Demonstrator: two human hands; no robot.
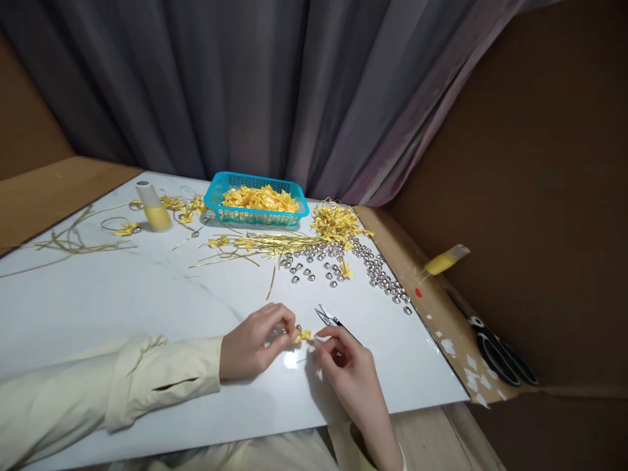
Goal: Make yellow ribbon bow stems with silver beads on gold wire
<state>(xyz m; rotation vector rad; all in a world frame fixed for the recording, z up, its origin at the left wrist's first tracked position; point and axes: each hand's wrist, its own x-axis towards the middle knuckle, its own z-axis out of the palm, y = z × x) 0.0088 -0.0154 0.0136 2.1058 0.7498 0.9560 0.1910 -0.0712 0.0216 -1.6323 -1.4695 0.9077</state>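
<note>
A small yellow ribbon bow (pixel 305 335) with a silver bead hangs low over the white tabletop between my hands. My left hand (pixel 260 339) pinches its left side between thumb and forefinger. At its right side my right hand (pixel 346 366) is closed in a pinch on what looks like a thin cord end; the fingertips partly hide it. Just beyond my right fingers lie small snips (pixel 328 316), their blades apart and pointing away to the left. Several heart-shaped silver beads (pixel 333 284) and a single yellow bow (pixel 346 269) lie farther back.
A blue basket (pixel 305 208) holds many yellow bows. Beside it are a heap of yellow bows (pixel 336 221), gold cords (pixel 275 242) and a glue bottle (pixel 156 212). Another bottle (pixel 446 260), black scissors (pixel 500 353) and white scraps (pixel 471 379) lie on cardboard at right.
</note>
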